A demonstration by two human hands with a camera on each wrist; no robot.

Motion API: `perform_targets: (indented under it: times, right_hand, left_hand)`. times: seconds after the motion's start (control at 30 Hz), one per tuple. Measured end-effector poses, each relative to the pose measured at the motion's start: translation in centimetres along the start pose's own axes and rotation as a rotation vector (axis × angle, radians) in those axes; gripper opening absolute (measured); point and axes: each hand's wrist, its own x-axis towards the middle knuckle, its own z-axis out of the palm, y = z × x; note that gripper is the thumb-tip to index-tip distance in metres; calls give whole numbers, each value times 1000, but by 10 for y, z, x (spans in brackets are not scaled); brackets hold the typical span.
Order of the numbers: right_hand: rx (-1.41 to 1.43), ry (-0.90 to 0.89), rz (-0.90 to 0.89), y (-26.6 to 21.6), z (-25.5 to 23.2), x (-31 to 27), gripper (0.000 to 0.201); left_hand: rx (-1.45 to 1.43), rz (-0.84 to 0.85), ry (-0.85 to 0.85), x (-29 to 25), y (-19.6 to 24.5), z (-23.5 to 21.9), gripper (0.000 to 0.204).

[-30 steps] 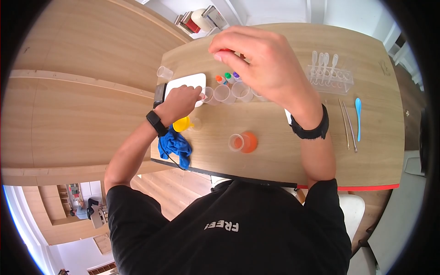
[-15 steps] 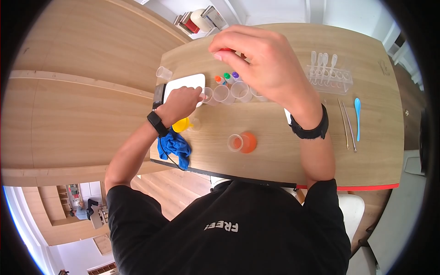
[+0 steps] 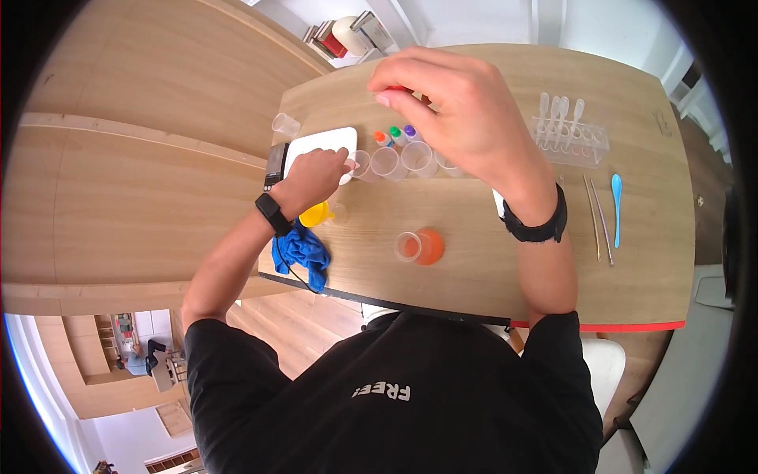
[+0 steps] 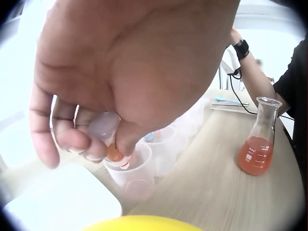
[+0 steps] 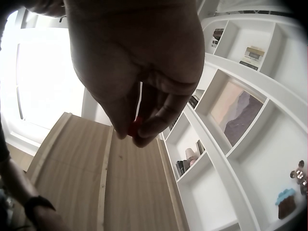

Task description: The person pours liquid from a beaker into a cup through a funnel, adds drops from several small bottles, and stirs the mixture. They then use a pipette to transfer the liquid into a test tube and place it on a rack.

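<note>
My left hand [image 3: 310, 175] pinches a small translucent bottle [image 4: 104, 125] between thumb and fingers. It is tipped over the mouth of the leftmost clear plastic cup [image 4: 140, 179], and an orange patch shows below its rounded end. My right hand [image 3: 470, 110] is raised high over the table, with a small red cap-like piece [image 5: 135, 127] pinched in its fingertips. More clear cups [image 3: 387, 163] stand in a row to the right. Behind them are small bottles with orange [image 3: 380, 137], green [image 3: 395, 133] and purple [image 3: 410, 132] caps. An Erlenmeyer flask [image 4: 257, 153] holds orange-red liquid.
A white scale platform [image 3: 341, 141] lies by the left hand, near a yellow funnel-like piece [image 3: 313, 214] and a blue cloth [image 3: 304, 251]. On the right are a rack [image 3: 584, 150] with several pipettes, thin rods [image 3: 600, 217] and a blue spoon [image 3: 617, 209].
Both hands keep nearly the same pose and grip. The whole head view shifts slightly; nothing on the table visibly moves.
</note>
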Motion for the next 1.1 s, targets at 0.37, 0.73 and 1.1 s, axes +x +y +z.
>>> perform_targets:
  times: [0.37,0.73,1.1]
  right_hand:
    - [61,-73,63,6,6,-3,12]
    - [266,-361,397,5,24,-6,19]
    - [132,-437,310,4,24,-7,16]
  left_hand:
    - [-200,-238,-66,-26,1,-20,31]
    - [-1361,-120,271,-52,52,-42,33]
    - [-1408,-34,313,-33,73,-45,31]
